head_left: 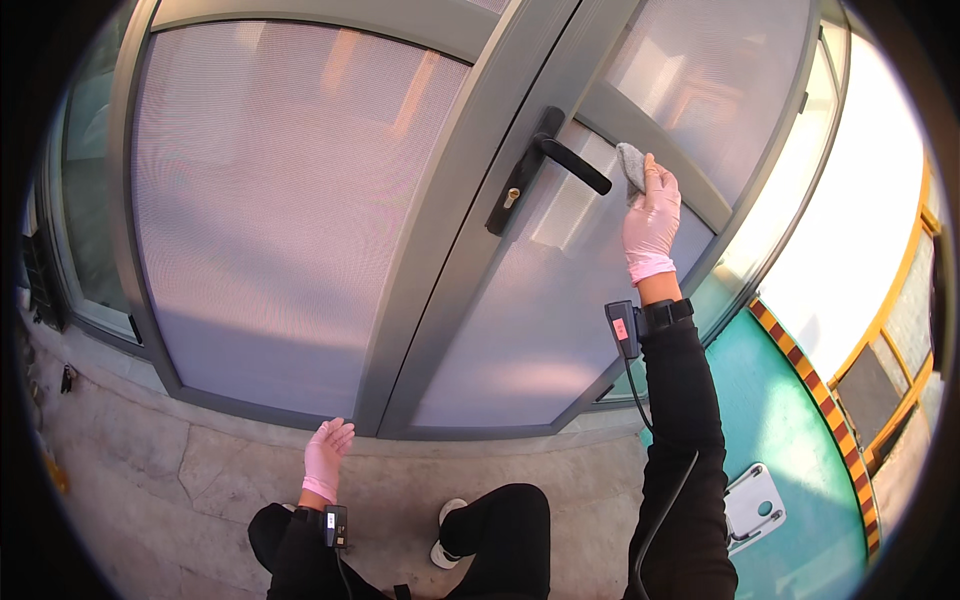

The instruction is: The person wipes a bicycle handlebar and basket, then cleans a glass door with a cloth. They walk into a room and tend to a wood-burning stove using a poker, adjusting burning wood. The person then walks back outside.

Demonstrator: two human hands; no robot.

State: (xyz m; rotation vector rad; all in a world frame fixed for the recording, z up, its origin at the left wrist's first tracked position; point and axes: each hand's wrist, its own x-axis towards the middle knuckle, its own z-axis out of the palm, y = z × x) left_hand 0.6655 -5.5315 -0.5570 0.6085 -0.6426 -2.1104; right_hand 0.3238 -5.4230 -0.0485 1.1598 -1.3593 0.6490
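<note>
My right hand [652, 214], in a pink glove, grips a folded grey cloth [632, 169] at the horizontal rail [656, 150] of the right screen door. Just left of it is the black lever handle [576, 165], on a long plate with a brass keyhole cylinder [511, 197]. My left hand [328, 452], also gloved in pink, hangs low before the bottom of the left door's mesh panel [285, 210], fingers slightly bent and nothing held. Whether it touches the door cannot be told. Each wrist carries a strapped black device with a cable.
Grey door frames [420, 240] stand close in front, above a stone floor [225, 480]. To the right are a green floor [757, 397], a striped yellow and dark red edging [817, 397] and a white folding stool [757, 506]. My knees and shoes are below.
</note>
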